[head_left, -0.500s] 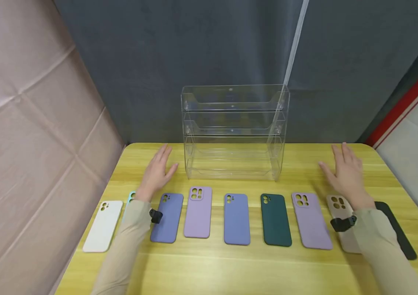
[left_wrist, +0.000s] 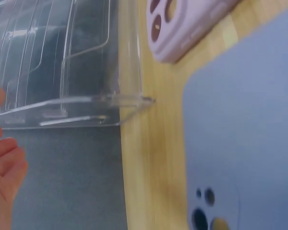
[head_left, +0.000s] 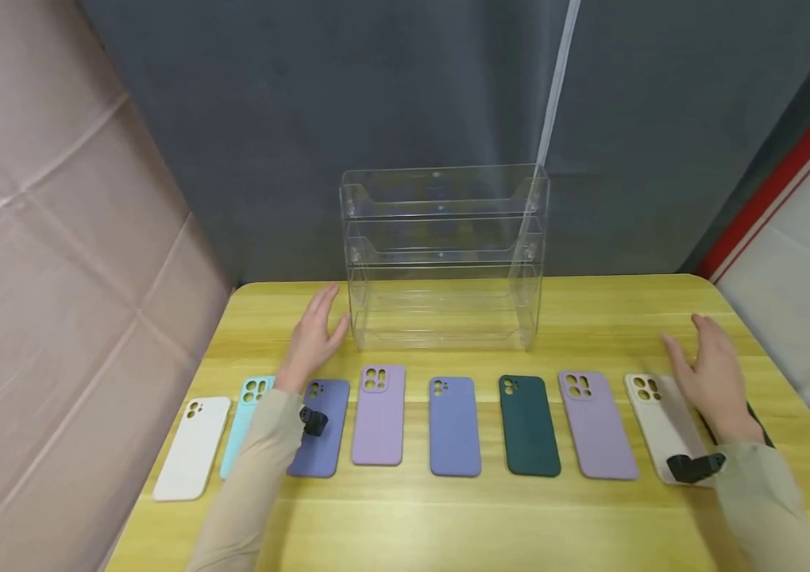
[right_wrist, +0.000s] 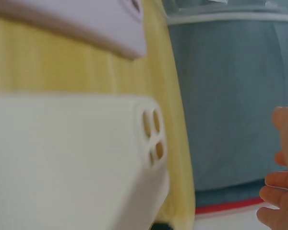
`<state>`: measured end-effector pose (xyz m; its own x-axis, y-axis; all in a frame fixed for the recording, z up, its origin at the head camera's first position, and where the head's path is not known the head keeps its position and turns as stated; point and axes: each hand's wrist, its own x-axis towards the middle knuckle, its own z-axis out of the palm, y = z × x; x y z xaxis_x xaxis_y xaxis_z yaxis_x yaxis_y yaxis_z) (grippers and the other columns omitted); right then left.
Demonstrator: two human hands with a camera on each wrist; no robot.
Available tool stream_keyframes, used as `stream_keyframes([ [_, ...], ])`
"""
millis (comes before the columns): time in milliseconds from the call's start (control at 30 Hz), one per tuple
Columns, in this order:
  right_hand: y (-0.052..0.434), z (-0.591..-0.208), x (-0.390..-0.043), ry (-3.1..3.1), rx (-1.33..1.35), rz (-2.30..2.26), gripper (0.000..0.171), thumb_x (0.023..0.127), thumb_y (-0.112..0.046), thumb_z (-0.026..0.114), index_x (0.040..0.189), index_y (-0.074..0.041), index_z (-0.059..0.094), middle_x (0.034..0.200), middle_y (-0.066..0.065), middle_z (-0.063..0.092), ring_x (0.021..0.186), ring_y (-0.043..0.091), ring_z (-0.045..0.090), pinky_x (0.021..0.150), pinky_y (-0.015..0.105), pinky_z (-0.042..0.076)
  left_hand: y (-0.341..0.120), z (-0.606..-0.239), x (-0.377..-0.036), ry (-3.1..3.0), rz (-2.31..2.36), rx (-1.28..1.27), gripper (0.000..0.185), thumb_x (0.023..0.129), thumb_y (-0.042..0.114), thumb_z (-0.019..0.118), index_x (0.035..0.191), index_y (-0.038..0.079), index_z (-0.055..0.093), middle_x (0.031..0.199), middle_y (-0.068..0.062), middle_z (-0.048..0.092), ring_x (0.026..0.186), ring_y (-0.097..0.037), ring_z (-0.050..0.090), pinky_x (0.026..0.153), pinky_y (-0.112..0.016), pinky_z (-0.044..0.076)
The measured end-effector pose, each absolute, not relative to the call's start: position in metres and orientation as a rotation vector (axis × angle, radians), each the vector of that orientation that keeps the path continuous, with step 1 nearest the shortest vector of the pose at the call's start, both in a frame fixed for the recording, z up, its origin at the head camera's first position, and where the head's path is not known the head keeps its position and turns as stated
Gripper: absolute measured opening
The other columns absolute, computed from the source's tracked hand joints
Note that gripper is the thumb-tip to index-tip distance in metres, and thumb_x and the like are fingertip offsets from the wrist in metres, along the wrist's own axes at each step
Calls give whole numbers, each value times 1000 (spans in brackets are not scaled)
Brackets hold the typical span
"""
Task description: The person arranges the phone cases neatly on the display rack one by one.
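A row of phone cases lies on the table. My left hand [head_left: 310,342], fingers extended and thumb apart, hovers beside the left side of a clear acrylic rack [head_left: 441,338]. Its forearm passes over a turquoise case [head_left: 237,433] and a blue-violet case [head_left: 329,445]. At the right end, my right hand [head_left: 718,381] holds nothing, its fingers loosely extended over a black case [head_left: 764,430] that is mostly hidden. Beside that hand lies an off-white case [head_left: 662,421], its camera holes showing in the right wrist view.
A white case [head_left: 192,449] lies at the far left. Between the hands are a lilac case [head_left: 379,421], a periwinkle case [head_left: 455,429], a dark green case [head_left: 530,429] and another lilac case [head_left: 599,429]. A grey curtain [head_left: 305,119] hangs behind the table [head_left: 405,528].
My right hand has moved right and back toward me, from beyond the off-white case to over the black one. My left hand has come slightly closer to the rack. The head view has shifted a little.
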<state>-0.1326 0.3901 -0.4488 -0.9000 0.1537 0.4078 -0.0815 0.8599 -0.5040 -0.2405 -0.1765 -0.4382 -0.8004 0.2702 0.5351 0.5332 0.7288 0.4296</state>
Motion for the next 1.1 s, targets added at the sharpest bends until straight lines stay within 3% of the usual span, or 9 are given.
stream_keyframes([
  [567, 428, -480, -90, -2712, -338, 805, 63, 96, -20, 46, 136, 22, 20, 127, 49, 29, 114, 63, 28, 94, 70, 25, -160, -452, -248, -2439, -973, -567, 55, 89, 9, 60, 138, -6, 38, 135, -26, 44, 122, -39, 46, 104, -47, 39],
  [867, 437, -489, -83, -2817, -370, 656, 77, 90, -32, 57, 132, 24, 26, 117, 50, 36, 104, 63, 34, 84, 70, 32, -154, -456, -251, -2320, -1210, -572, 50, 86, -5, 57, 133, -12, 40, 126, -29, 48, 114, -40, 51, 93, -45, 49],
  [1100, 440, -495, -81, -2863, -390, 596, 84, 86, -37, 62, 130, 25, 28, 115, 50, 38, 102, 61, 37, 83, 69, 34, -149, -457, -252, -2307, -1420, -464, 47, 87, -8, 51, 133, -8, 42, 128, -28, 48, 112, -41, 52, 89, -45, 52],
])
